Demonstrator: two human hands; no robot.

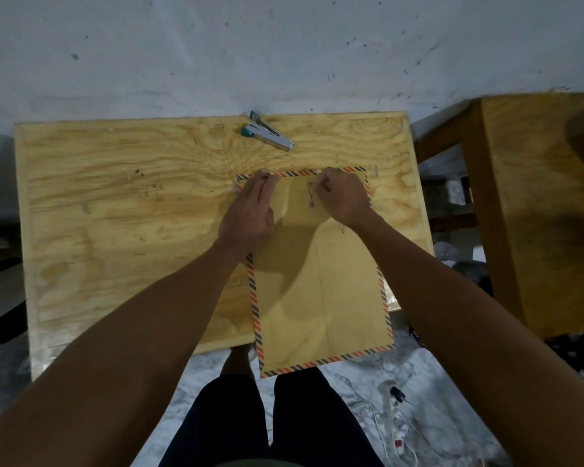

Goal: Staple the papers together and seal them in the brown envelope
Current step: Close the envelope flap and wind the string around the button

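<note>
Forearms, both bare, reach from the near edge toward the far end of the brown envelope (321, 281).

Right hand (343, 197): fingers curled, tips pinched at the string clasp (311, 195) on the envelope's folded flap; what exactly is pinched is too small to tell, most likely the string.

Left hand (248, 210): just beside the right, fingers extended and pressing the flap's far left corner flat against the table (115, 230).

Brown envelope: striped border, lying under both hands, flap end at the grip, its near end overhanging the table's near edge.

Papers: none visible; judged to be inside the envelope already, though this cannot be confirmed.

Stapler (267, 134): teal and metal, beyond the grip toward the wall, well apart from both hands, lying idle.

Bench or second table (536, 197): wooden, well to the right of the grip.

Cables and plug strip (397, 423): on the floor, nearer than the grip, to the right.

Progress, as a judgement: stapling and insertion appear finished; flap is folded down; the closure at the clasp is in hand. Remaining: securing the string and letting go.
</note>
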